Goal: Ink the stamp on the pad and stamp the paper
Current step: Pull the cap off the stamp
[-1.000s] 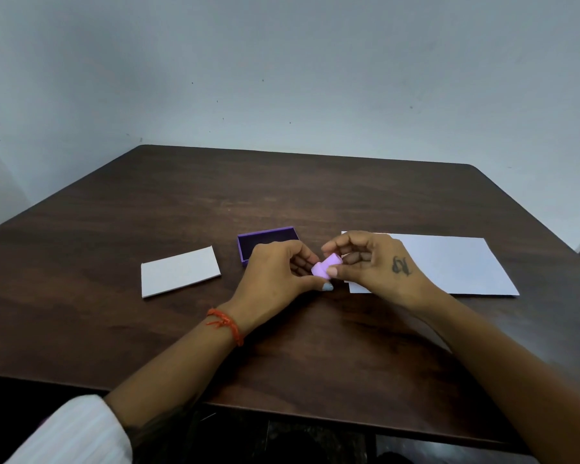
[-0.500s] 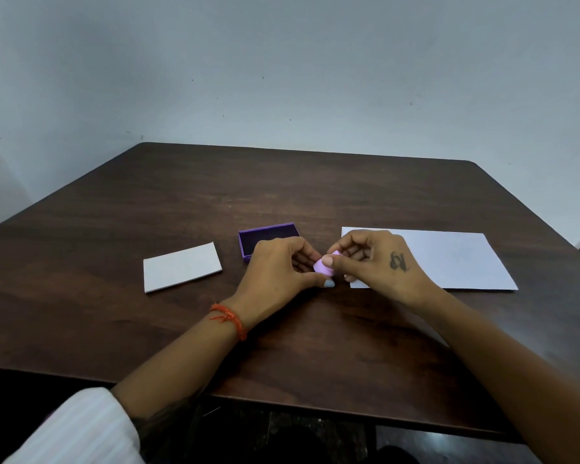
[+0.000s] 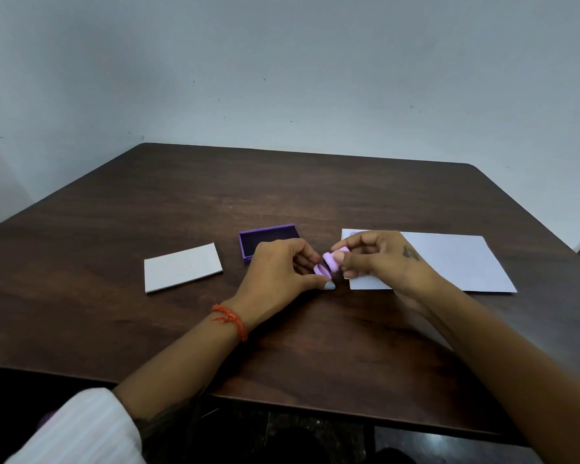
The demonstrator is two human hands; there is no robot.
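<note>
Right hand point(image 3: 379, 259) grips stamp point(image 3: 333, 261) at paper's point(image 3: 456, 266) near-left edge.

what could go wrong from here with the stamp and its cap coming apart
1. The cap, pinched only at the left hand's fingertips, might drop onto the table.
2. The stamp in the right hand hovers at the paper's near corner; it could mark it before inking.
3. The left hand hides part of the open ink pad, so it could bump it.
</note>
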